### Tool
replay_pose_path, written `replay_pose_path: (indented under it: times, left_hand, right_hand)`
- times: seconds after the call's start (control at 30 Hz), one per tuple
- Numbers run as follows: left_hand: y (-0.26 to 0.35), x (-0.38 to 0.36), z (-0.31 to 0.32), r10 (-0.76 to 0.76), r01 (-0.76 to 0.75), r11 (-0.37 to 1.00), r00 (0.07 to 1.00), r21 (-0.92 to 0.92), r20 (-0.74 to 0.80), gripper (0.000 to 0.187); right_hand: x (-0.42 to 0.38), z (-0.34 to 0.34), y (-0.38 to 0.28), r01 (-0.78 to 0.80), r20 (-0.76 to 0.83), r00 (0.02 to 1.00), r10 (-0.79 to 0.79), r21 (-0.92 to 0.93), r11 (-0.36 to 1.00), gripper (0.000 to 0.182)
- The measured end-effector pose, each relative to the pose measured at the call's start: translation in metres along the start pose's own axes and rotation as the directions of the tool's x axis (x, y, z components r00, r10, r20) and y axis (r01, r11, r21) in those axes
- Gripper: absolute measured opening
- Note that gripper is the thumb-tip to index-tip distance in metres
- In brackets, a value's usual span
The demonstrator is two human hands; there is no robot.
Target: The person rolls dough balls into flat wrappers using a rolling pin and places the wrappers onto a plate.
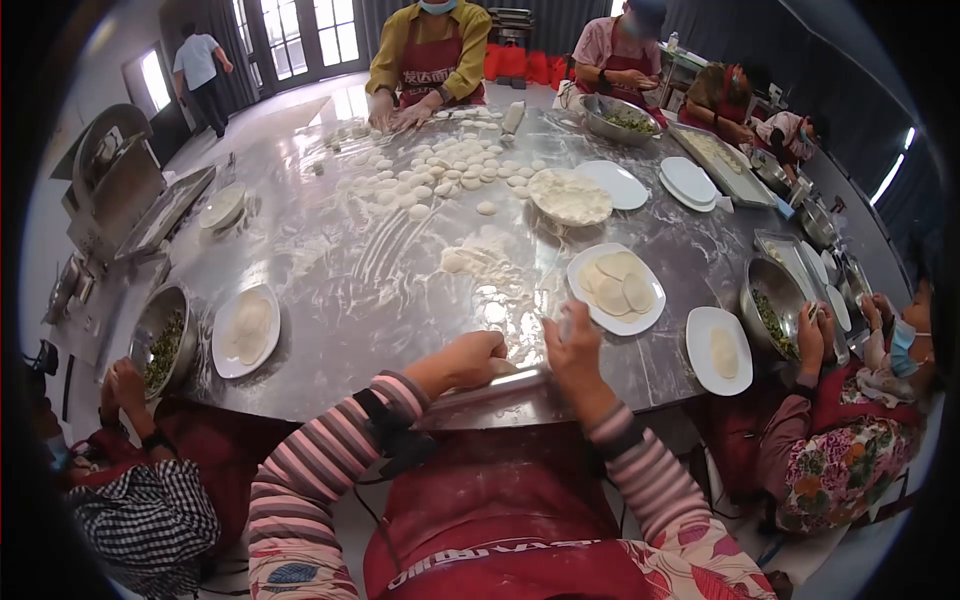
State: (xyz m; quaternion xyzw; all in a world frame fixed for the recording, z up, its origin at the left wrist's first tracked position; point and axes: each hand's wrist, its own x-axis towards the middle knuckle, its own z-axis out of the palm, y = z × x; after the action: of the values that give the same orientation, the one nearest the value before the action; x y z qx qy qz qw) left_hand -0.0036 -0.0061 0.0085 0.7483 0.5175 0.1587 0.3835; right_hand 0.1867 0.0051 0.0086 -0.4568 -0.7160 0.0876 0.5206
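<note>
My left hand (473, 361) is closed low over the front of the steel table (330, 370), fingers curled over a pale thing that I cannot make out. Just right of it a narrow bright strip (516, 378) lies along the table's near edge. My right hand (575, 347) is raised at the near side of a white plate (657, 300), slightly blurred, with its fingers apart and nothing visible in them. Several flat round dough wrappers (615, 282) overlap on that plate. Beyond my hands a loose patch of flour (482, 262) dusts the tabletop.
Many small dough pieces (450, 165) spread over the far middle, beside a floury bowl (570, 196). A person opposite works dough with both hands (398, 112). People at both sides hold their hands by bowls of green filling (165, 345). A plate with wrappers (247, 332) stands left.
</note>
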Motion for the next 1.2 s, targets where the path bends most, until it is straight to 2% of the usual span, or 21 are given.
replay_pose_path:
  times: [0.07, 0.13, 0.2, 0.27, 0.33, 0.37, 0.4, 0.47, 0.53, 0.6, 0.67, 0.73, 0.8, 0.83, 0.9, 0.93, 1.0, 1.07, 1.13, 1.2]
  left_hand:
    - [-0.003, 0.012, 0.008, 0.055, -0.047, 0.997, 0.99, 0.062, -0.129, 0.017]
    - [0.0, 0.012, 0.004, 0.045, -0.038, 0.997, 0.993, 0.068, -0.111, 0.018]
    - [-0.001, 0.006, -0.001, 0.016, -0.02, 0.991, 0.999, 0.131, 0.037, 0.017]
    - [-0.009, 0.002, -0.001, 0.035, -0.035, 0.992, 0.999, 0.125, 0.001, 0.016]
    - [-0.013, -0.003, -0.001, -0.072, 0.07, 0.994, 0.997, -0.079, -0.031, 0.016]
    - [-0.013, -0.004, 0.001, -0.077, 0.075, 0.994, 0.997, -0.077, -0.023, 0.016]
    - [-0.006, -0.005, 0.002, -0.052, 0.05, 0.997, 0.999, -0.059, -0.017, 0.017]
    - [0.002, 0.002, 0.004, -0.015, 0.014, 0.999, 1.0, -0.031, -0.016, 0.018]
    - [0.002, 0.011, 0.009, 0.004, 0.002, 0.999, 0.993, 0.048, -0.121, 0.018]
    - [0.004, 0.012, 0.004, 0.001, 0.004, 0.999, 0.996, 0.054, -0.089, 0.019]
    - [0.004, 0.01, 0.001, 0.029, -0.035, 0.993, 0.998, 0.114, 0.049, 0.019]
    - [-0.008, 0.008, 0.005, 0.039, -0.04, 0.996, 0.999, 0.075, 0.016, 0.018]
    - [-0.012, 0.004, 0.002, -0.037, 0.035, 0.997, 0.999, -0.062, -0.031, 0.016]
    - [-0.011, 0.002, 0.001, -0.042, 0.04, 0.997, 0.999, -0.062, -0.028, 0.016]
    - [-0.002, 0.0, -0.001, -0.07, 0.07, 0.997, 0.997, -0.016, 0.008, 0.017]
    - [0.002, 0.001, 0.0, -0.069, 0.069, 0.998, 0.998, -0.007, 0.003, 0.017]
    - [0.007, 0.003, 0.004, -0.027, 0.034, 0.998, 0.993, 0.061, -0.116, 0.018]
    - [0.002, 0.008, 0.005, -0.005, 0.013, 0.998, 0.994, 0.068, -0.113, 0.02]
    - [-0.001, 0.01, 0.004, -0.008, 0.013, 0.988, 1.0, 0.155, -0.029, 0.017]
    - [-0.013, 0.01, 0.005, -0.014, 0.019, 0.994, 0.999, 0.104, -0.046, 0.016]
  right_hand:
    - [0.019, 0.013, 0.003, 0.052, 0.022, 0.998, -0.052, 0.001, 0.999, 0.031]
    - [0.011, 0.006, 0.001, 0.051, 0.015, 0.999, -0.051, -0.009, 0.999, 0.031]
    - [-0.008, -0.01, 0.0, 0.104, -0.023, 0.994, -0.104, -0.013, 0.994, 0.033]
    - [-0.036, -0.03, -0.012, -0.016, -0.019, 1.0, 0.017, 0.025, 1.0, 0.034]
    - [-0.038, -0.028, -0.01, 0.006, -0.045, 0.999, -0.004, 0.029, 1.0, 0.034]
    - [-0.042, -0.029, -0.01, 0.02, -0.082, 0.997, -0.018, 0.025, 0.999, 0.035]
    - [-0.032, -0.024, -0.007, -0.036, -0.028, 0.999, 0.037, 0.051, 0.998, 0.034]
    - [-0.001, -0.001, 0.005, 0.107, -0.041, 0.993, -0.107, -0.012, 0.994, 0.033]
    - [0.015, 0.016, 0.008, 0.062, -0.009, 0.998, -0.062, 0.008, 0.998, 0.033]
    - [0.013, 0.011, 0.007, 0.02, 0.034, 0.999, -0.02, 0.014, 1.0, 0.034]
    - [-0.007, -0.006, 0.003, 0.068, -0.018, 0.998, -0.068, -0.027, 0.997, 0.035]
    - [-0.035, -0.028, -0.008, -0.054, -0.004, 0.999, 0.054, 0.015, 0.998, 0.036]
    - [-0.049, -0.037, -0.014, -0.193, 0.055, 0.981, 0.188, 0.1, 0.976, 0.037]
    - [-0.044, -0.032, -0.011, -0.198, 0.058, 0.979, 0.193, 0.103, 0.975, 0.037]
    - [-0.018, -0.012, 0.0, 0.005, -0.026, 1.0, -0.005, 0.016, 1.0, 0.035]
    - [-0.005, -0.002, 0.003, 0.01, -0.012, 1.0, -0.01, -0.003, 1.0, 0.033]
    - [0.013, 0.013, 0.005, -0.007, 0.024, 1.0, 0.007, 0.011, 1.0, 0.032]
    - [0.008, 0.008, 0.003, 0.02, 0.004, 1.0, -0.02, -0.012, 1.0, 0.032]
    - [-0.008, -0.007, -0.001, 0.047, 0.005, 0.999, -0.047, -0.051, 0.998, 0.032]
    - [-0.035, -0.03, -0.013, -0.099, 0.022, 0.995, 0.098, 0.041, 0.994, 0.032]
